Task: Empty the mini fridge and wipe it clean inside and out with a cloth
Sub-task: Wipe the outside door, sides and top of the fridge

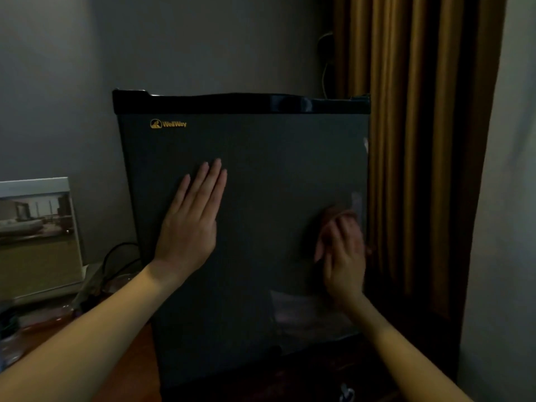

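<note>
Head view: mini fridge [261, 169], door closed. The left hand [190, 224] lies flat on the door left of centre, fingers straight, together and pointing up, probably as a brace. The right hand [343, 256] curls its fingers round a reddish-brown cloth [338, 214], pressed to the door just beside its right edge at about mid-height. Most of the door's bare face lies left of and above the cloth, so the next stroke likely runs leftward or upward. Only the right hand carries the cloth.
</note>
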`<state>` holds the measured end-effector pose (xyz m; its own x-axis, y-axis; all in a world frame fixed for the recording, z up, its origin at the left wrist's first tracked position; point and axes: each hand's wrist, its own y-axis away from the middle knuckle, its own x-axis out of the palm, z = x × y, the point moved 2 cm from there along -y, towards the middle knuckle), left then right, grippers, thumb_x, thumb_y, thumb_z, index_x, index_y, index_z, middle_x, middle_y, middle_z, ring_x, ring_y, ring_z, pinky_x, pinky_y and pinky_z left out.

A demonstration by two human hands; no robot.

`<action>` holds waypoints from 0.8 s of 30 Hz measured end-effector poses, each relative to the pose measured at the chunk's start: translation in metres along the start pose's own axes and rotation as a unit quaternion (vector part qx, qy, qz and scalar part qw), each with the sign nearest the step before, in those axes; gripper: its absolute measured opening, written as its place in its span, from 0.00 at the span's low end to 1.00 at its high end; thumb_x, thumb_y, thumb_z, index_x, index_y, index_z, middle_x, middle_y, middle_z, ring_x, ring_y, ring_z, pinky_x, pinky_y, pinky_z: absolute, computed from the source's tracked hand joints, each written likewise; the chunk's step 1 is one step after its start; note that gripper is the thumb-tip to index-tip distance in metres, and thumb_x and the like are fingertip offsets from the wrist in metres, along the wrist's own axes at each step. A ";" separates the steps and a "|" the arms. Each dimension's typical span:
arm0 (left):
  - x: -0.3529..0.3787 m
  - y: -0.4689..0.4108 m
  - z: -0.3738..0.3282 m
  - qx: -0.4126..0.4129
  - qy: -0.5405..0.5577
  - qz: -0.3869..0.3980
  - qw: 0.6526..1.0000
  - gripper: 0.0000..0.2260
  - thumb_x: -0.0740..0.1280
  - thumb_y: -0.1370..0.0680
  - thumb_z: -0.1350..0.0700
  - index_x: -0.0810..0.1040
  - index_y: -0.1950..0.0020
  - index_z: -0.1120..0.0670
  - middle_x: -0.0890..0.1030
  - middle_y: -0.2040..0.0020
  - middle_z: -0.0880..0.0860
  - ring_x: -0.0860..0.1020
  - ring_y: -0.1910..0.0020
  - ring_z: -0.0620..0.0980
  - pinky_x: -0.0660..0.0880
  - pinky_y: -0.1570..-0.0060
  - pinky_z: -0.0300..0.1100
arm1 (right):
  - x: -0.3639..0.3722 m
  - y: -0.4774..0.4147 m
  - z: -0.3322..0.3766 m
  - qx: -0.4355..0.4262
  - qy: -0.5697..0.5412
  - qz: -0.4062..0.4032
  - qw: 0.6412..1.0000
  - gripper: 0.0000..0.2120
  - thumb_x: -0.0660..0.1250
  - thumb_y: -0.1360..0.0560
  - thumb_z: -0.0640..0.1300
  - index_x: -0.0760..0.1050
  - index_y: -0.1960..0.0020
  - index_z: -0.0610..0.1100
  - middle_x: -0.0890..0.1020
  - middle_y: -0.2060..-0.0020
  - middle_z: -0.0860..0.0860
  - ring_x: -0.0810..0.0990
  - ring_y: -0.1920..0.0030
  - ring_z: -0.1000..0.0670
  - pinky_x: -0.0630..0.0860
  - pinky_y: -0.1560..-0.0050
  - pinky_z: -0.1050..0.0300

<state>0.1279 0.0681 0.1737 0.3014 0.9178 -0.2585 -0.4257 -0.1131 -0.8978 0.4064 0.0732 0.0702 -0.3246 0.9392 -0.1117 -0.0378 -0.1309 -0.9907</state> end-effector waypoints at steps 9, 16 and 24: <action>0.005 0.009 -0.009 0.016 0.012 0.001 1.000 0.26 0.50 0.22 0.63 0.56 0.23 0.62 0.57 0.22 0.58 0.54 0.23 0.55 0.52 0.24 0.51 | -0.002 -0.109 0.030 0.189 0.017 -0.095 0.977 0.27 0.52 0.22 0.46 0.61 0.25 0.40 0.65 0.27 0.41 0.59 0.26 0.41 0.53 0.25 0.48; 0.006 0.013 -0.010 0.013 0.022 0.003 1.000 0.26 0.51 0.22 0.63 0.55 0.23 0.62 0.57 0.22 0.58 0.55 0.23 0.54 0.51 0.24 0.50 | 0.018 0.003 0.057 -0.022 -0.009 0.001 1.000 0.25 0.58 0.26 0.42 0.66 0.29 0.42 0.68 0.30 0.42 0.62 0.27 0.41 0.54 0.25 0.46; 0.007 0.020 -0.015 0.018 0.017 0.017 1.000 0.26 0.51 0.21 0.61 0.53 0.22 0.61 0.55 0.21 0.57 0.53 0.22 0.54 0.49 0.23 0.49 | -0.017 0.048 -0.030 0.274 -0.016 0.003 0.962 0.31 0.52 0.27 0.46 0.61 0.26 0.36 0.65 0.28 0.37 0.63 0.28 0.39 0.66 0.32 0.40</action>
<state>0.1340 0.0663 0.1488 0.3154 0.9000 -0.3008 -0.4662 -0.1291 -0.8752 0.4380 0.0608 0.0217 -0.3554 0.9287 -0.1058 -0.5253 -0.2920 -0.7992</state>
